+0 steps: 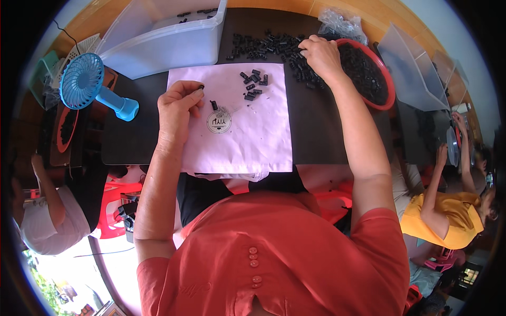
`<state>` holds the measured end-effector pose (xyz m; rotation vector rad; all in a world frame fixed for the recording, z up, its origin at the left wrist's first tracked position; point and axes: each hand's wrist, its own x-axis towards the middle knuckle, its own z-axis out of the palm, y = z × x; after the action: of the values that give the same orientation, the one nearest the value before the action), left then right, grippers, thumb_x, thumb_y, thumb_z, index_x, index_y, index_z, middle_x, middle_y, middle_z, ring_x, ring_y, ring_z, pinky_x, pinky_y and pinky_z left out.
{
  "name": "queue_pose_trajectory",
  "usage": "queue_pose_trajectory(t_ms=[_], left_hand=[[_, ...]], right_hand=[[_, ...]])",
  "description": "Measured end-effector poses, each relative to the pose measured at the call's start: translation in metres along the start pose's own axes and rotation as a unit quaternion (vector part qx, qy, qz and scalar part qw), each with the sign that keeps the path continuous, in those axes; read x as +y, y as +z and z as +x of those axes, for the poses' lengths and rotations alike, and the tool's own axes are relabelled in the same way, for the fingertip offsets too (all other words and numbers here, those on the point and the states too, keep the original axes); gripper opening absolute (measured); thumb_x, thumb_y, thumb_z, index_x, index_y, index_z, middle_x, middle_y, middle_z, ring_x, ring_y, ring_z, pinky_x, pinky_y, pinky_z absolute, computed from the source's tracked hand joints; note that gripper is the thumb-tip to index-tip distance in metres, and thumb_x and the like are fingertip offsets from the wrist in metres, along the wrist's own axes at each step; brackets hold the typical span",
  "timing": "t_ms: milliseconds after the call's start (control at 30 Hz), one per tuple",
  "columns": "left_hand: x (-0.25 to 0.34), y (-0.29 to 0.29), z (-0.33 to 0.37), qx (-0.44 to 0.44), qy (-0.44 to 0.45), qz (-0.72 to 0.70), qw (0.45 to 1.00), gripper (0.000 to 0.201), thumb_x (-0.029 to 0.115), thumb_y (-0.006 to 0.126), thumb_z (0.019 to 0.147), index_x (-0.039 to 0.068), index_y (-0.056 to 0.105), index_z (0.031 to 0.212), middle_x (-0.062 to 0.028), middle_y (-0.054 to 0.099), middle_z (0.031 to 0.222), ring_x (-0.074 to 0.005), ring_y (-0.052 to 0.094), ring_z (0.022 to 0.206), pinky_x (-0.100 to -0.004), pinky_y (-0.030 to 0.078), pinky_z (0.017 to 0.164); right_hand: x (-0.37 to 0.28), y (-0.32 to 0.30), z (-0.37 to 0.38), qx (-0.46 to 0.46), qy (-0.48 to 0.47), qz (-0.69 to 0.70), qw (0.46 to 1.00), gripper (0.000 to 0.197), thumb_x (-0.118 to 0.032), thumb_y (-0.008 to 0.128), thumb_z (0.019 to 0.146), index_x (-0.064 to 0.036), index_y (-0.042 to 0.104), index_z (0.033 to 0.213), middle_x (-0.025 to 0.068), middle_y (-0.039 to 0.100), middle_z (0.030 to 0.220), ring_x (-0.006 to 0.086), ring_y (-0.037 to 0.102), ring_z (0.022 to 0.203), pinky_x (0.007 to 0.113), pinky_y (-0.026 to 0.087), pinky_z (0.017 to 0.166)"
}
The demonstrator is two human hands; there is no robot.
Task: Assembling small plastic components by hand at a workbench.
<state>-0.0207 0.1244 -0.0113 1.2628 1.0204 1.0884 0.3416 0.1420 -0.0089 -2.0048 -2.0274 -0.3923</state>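
A small black part point(201, 87) is pinched at the fingertips of the left hand point(178, 102), over the upper left corner of the pink sheet point(253, 137). The right hand point(320, 55) is laid with curled fingers on the spread of loose black parts point(263, 45) — just beside the red basin point(387, 79) — though what it grips cannot be told.
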Motion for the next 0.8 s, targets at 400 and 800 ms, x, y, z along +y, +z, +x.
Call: queue_pose_trajectory(t_ms=[400, 800], left_hand=[[0.002, 0.001, -0.002, 0.004, 0.003, 0.002, 1.000, 0.015, 0.002, 0.066, 0.086, -0.005, 0.068, 0.100, -0.0060, 0.064, 0.078, -0.0092, 0.053, 0.060, -0.0218, 0.041, 0.055], [0.001, 0.001, -0.001, 0.004, 0.002, 0.010, 1.000, 0.015, 0.002, 0.066, 0.086, -0.004, 0.069, 0.100, -0.0061, 0.064, 0.077, -0.0096, 0.053, 0.058, -0.0222, 0.041, 0.055]], right_hand=[[-0.002, -0.018, -0.008, 0.052, -0.017, 0.164, 0.985, 0.015, -0.013, 0.074, 0.076, -0.0050, 0.068, 0.088, 0.0074, 0.065, 0.083, 0.0266, 0.066, 0.079, 0.037, 0.051, 0.074], [-0.030, -0.042, -0.014, 0.106, -0.135, 0.094, 0.981, 0.014, -0.017, 0.070, 0.079, -0.0104, 0.070, 0.092, 0.0044, 0.067, 0.088, 0.0247, 0.065, 0.087, 0.039, 0.046, 0.079]])
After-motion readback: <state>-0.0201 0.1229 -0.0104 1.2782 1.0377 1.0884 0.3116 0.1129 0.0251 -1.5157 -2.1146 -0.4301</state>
